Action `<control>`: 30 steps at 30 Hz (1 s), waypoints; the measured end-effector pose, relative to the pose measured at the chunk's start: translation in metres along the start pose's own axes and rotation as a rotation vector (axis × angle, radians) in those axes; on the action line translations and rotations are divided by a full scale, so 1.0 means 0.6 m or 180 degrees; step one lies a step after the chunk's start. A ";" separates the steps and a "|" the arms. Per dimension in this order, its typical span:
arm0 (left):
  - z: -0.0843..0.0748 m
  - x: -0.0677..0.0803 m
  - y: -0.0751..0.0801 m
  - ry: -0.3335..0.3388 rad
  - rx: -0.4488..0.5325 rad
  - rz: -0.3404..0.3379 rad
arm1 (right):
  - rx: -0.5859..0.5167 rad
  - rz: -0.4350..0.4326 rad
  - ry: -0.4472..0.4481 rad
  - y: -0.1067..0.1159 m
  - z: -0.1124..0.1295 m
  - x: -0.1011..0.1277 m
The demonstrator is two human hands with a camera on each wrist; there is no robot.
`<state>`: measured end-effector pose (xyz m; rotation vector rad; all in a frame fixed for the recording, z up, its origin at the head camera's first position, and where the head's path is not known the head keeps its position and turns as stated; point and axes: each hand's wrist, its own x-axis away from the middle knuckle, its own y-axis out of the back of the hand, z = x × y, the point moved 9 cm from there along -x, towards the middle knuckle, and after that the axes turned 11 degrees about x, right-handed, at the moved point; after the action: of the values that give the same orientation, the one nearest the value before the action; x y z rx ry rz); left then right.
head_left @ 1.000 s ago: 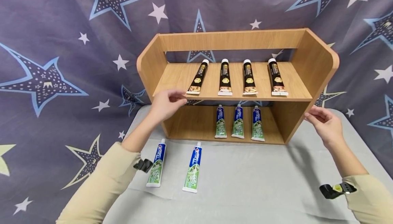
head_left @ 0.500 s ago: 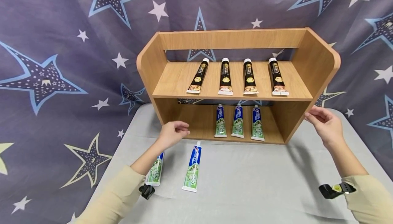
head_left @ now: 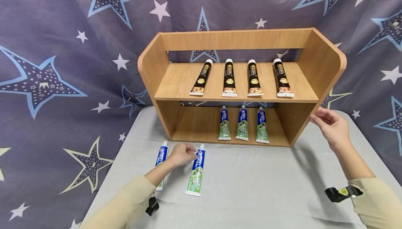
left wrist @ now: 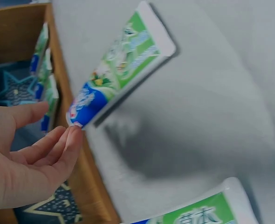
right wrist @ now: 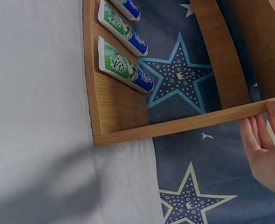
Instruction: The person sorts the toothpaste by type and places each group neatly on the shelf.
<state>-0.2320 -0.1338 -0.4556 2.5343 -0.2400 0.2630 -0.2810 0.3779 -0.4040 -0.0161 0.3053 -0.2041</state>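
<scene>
In front of the wooden shelf point(head_left: 238, 82), the cap end of a toothpaste tube point(head_left: 196, 170) is touched by relaxed fingers of the left hand point(head_left: 183, 153), not gripped; the shelf's side is steadied by the right hand point(head_left: 329, 126). A cap-only pinch could let the tube swing and slip.

We wear cream sleeves point(head_left: 122, 204) on both arms, with a black strap point(head_left: 340, 193) at each wrist; our hands are bare.

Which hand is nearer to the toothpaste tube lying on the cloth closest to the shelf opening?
Left. The left hand has its fingertips at the cap end of the toothpaste tube. The right hand is far across, at the right side panel of the wooden shelf.
</scene>
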 end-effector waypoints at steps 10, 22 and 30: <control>0.052 0.006 -0.034 0.0425 0.0003 0.0054 | 0.0105 0.0016 0.0032 0.009 -0.009 -0.006; 0.065 0.015 -0.048 0.0757 0.0121 -0.0226 | -0.0028 0.0089 0.0135 0.010 -0.013 -0.008; 0.078 0.013 -0.058 0.1066 0.0413 -0.0118 | 0.0015 -0.0011 0.0095 0.069 -0.113 -0.050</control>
<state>-0.2102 -0.1324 -0.5103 2.5671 -0.0457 0.6993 -0.3211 0.4254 -0.4615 -0.0090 0.3344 -0.2087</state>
